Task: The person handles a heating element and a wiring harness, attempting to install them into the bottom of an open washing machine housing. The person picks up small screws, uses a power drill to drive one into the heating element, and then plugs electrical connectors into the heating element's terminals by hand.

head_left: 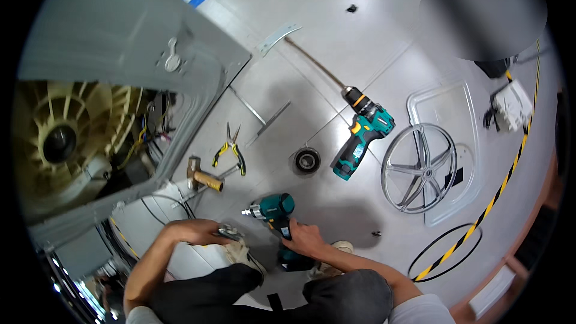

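My right hand (303, 239) grips the handle of a teal and black impact wrench (273, 209), whose socket end points left. My left hand (201, 232) is closed on a small metal object (229, 233) that I cannot make out clearly, above my shoe. Ahead of my hands lie a wooden-handled hammer (195, 171), yellow and black pliers (230, 150) and a black ring-shaped bearing (306, 159). A teal drill (363, 129) with a long bit lies further right, beside a silver spoked pulley (420, 168).
An appliance's grey cabinet (129, 36) stands at left with its cream tub (72, 129) exposed. A translucent panel (456, 102), white component (511, 107) and black belt (444, 249) lie right, near striped tape (501, 195). Metal strips (264, 123) lie on the floor.
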Available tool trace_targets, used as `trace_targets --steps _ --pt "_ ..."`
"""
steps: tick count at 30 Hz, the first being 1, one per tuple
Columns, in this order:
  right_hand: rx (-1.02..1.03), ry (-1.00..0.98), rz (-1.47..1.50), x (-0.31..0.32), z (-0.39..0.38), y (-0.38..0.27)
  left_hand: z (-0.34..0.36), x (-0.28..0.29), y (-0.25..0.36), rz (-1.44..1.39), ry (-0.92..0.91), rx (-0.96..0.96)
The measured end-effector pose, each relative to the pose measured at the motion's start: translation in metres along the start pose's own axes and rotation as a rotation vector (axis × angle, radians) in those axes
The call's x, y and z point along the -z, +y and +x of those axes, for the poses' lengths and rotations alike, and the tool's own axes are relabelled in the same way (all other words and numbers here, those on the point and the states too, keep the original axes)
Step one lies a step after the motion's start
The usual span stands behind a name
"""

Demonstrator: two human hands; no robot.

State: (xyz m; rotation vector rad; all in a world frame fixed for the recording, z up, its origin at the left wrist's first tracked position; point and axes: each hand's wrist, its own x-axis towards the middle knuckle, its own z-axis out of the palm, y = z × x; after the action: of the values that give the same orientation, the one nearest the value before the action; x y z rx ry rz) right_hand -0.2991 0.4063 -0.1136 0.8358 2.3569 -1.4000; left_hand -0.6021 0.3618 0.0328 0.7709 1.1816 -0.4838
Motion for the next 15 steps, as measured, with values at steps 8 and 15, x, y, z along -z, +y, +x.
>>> trace_targets --steps 8,15 --pt "-0.104 -0.043 -0.133 0.043 0.018 0.028 -0.048 -0.141 -0.117 -0.517 0.22 0.372" --pt "-0.074 -0.021 -0.12 0.058 0.021 0.031 -0.039 -0.396 -0.138 -1.041 0.208 0.368"
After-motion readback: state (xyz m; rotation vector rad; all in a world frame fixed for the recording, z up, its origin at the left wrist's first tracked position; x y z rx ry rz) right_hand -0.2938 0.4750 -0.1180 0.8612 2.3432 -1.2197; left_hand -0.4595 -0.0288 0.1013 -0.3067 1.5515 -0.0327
